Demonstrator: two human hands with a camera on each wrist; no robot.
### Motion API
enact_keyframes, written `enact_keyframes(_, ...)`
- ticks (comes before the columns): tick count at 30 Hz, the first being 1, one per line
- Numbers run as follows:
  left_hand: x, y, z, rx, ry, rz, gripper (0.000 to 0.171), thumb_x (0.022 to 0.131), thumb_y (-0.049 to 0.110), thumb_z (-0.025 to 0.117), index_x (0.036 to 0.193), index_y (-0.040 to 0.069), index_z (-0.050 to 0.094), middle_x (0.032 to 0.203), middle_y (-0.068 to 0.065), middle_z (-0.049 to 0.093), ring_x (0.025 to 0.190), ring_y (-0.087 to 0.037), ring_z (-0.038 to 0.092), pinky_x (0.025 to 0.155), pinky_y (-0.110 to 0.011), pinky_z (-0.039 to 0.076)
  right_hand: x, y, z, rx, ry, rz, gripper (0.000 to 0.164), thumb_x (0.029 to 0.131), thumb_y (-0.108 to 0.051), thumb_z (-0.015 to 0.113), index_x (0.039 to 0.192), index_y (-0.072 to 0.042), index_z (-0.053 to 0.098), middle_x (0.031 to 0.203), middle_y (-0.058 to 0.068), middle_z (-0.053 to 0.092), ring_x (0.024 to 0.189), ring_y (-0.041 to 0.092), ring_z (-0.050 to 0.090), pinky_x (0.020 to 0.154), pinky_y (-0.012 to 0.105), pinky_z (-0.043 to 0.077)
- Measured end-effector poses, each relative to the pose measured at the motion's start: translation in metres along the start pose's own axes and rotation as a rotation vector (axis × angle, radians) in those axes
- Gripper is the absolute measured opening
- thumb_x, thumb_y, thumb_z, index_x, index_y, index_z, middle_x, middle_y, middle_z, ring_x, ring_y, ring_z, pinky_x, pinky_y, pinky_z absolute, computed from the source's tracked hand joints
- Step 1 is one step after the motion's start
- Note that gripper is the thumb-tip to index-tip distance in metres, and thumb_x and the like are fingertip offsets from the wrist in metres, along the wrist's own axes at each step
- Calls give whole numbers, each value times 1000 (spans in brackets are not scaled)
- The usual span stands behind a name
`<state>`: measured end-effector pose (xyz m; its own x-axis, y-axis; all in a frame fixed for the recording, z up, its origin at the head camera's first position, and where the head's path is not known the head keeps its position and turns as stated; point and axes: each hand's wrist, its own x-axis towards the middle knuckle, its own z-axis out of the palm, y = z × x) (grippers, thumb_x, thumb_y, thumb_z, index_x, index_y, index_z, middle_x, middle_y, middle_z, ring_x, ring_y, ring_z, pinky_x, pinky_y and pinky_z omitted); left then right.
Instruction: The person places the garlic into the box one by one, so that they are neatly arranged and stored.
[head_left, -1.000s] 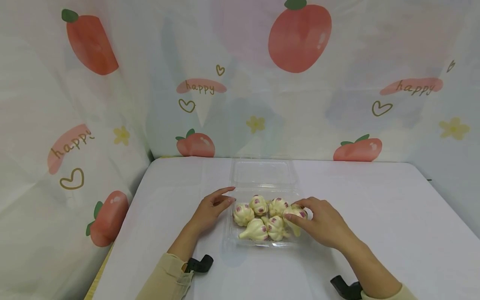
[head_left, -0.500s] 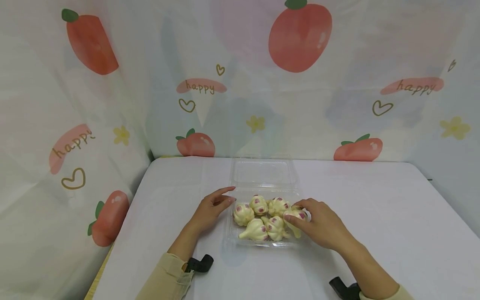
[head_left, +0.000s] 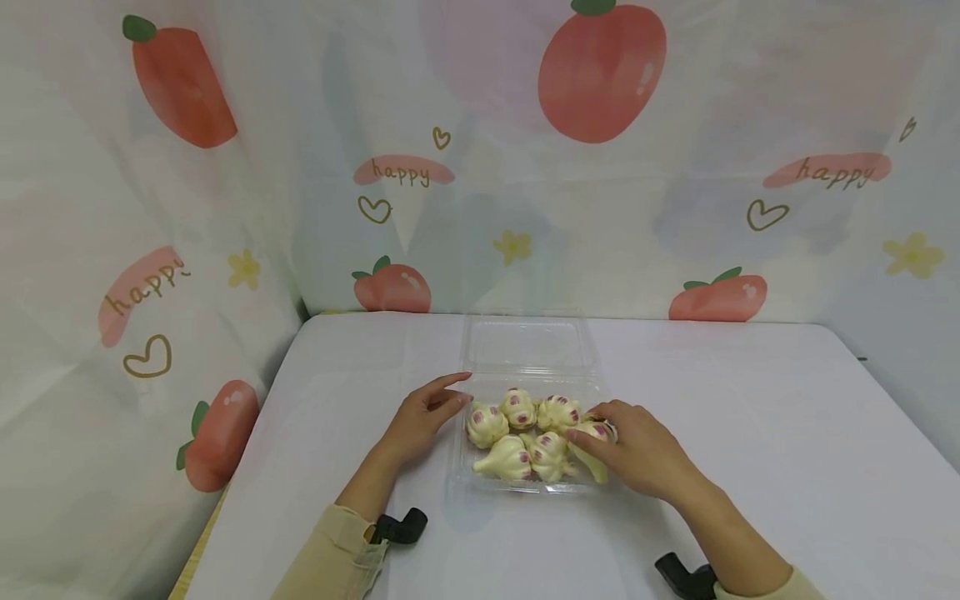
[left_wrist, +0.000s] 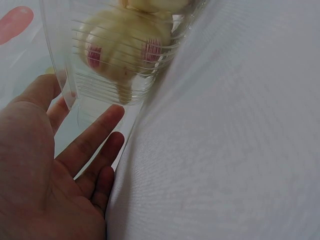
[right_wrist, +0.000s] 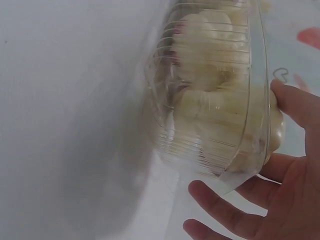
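Note:
A clear plastic clamshell box (head_left: 525,486) lies on the white table with several garlic bulbs (head_left: 504,460) in its tray. At the tray's right end my right hand (head_left: 651,450) holds one garlic bulb (head_left: 591,462) between thumb and fingers; part of that bulb rises above the rim in the right wrist view. My left hand (head_left: 416,427) is at the left side, its thumb and forefinger reaching the rim with a gap between them. Through the ribbed wall in the left wrist view, a bulb (left_wrist: 125,47) shows near the loosely spread fingers of that hand.
The box's hinged lid (head_left: 528,344) lies folded back toward the table's far edge. Behind the white table (head_left: 720,400) hangs a fruit-printed cloth (head_left: 600,208). Black camera mounts (head_left: 401,527) sit at both wrists.
The bulb in my right hand has turned slightly, its narrow end swinging to the right. The front-left bulb has shifted a little leftward. My left hand stays in place.

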<state>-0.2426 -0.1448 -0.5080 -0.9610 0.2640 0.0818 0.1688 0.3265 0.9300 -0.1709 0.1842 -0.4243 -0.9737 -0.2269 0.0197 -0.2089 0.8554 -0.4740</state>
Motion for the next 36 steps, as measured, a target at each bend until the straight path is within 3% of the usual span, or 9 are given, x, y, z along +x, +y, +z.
enact_keyframes(15, 1, 0, 0, -1, -5, -2, 46, 101, 41, 67, 146, 32, 60, 119, 4, 76, 119, -16, 68, 112, -53, 44, 0, 3, 2, -7, -27, -31, 63, 91, -62, 71, 127, -10, 68, 128, 13, 70, 119, 39, 63, 96, 61, 50)
enact_keyframes(20, 1, -1, 0, 6, 1, -6, 46, 101, 41, 67, 145, 33, 60, 119, 4, 76, 118, -17, 68, 111, -52, 45, -2, 2, -2, -9, -19, -47, 56, 90, -58, 74, 124, -13, 70, 126, 9, 71, 114, 34, 65, 93, 58, 51)
enact_keyframes(29, 1, 1, 0, 16, 1, -12, 45, 101, 41, 68, 145, 34, 61, 118, 4, 76, 118, -17, 68, 109, -52, 47, -6, 0, -4, -19, -27, -48, 55, 89, -55, 77, 122, -11, 71, 128, 11, 70, 120, 40, 63, 97, 61, 50)
enact_keyframes(36, 1, 2, 0, 9, -3, -9, 46, 101, 41, 67, 145, 33, 60, 118, 4, 76, 117, -17, 68, 109, -52, 46, -4, 1, -2, -25, -29, -51, 55, 91, -54, 75, 121, -8, 72, 126, 13, 71, 115, 37, 65, 93, 58, 52)
